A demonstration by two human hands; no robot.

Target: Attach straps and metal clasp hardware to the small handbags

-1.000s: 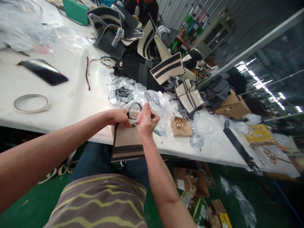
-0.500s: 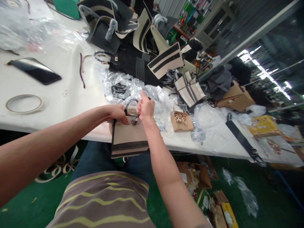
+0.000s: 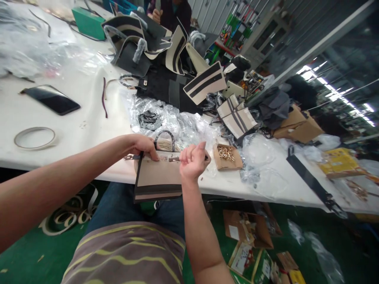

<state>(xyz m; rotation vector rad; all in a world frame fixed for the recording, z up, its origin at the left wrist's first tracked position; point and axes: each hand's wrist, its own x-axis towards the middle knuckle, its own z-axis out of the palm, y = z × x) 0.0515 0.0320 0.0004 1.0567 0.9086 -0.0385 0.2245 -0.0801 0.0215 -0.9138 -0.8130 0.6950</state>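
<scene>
A beige handbag [image 3: 160, 173] with black trim lies at the table's front edge, partly over my lap. Its black handle [image 3: 165, 136], wrapped in clear film, stands up at the far side. My left hand [image 3: 145, 146] grips the bag's upper left edge, thumb on the beige face. Closed in a fist, my right hand [image 3: 192, 159] holds a slim hand tool [image 3: 174, 159]. A narrow metal end points left along the bag's top and a dark end shows at the right; the fist hides its middle. Small metal fittings [image 3: 162, 158] show near my left thumb.
A cardboard box of gold-coloured metal pieces [image 3: 227, 157] stands to the right. Crumpled clear plastic [image 3: 183, 122] and striped bag parts [image 3: 205, 83] lie behind. Leftward are a phone [image 3: 53, 99] and a tape roll [image 3: 34, 138]. A person's hand [image 3: 156, 15] shows across the table.
My right hand has moved right and toward me, uncovering the tool's metal end and more of the bag's top. My left hand keeps its hold. The view has tilted up slightly, showing the person opposite.
</scene>
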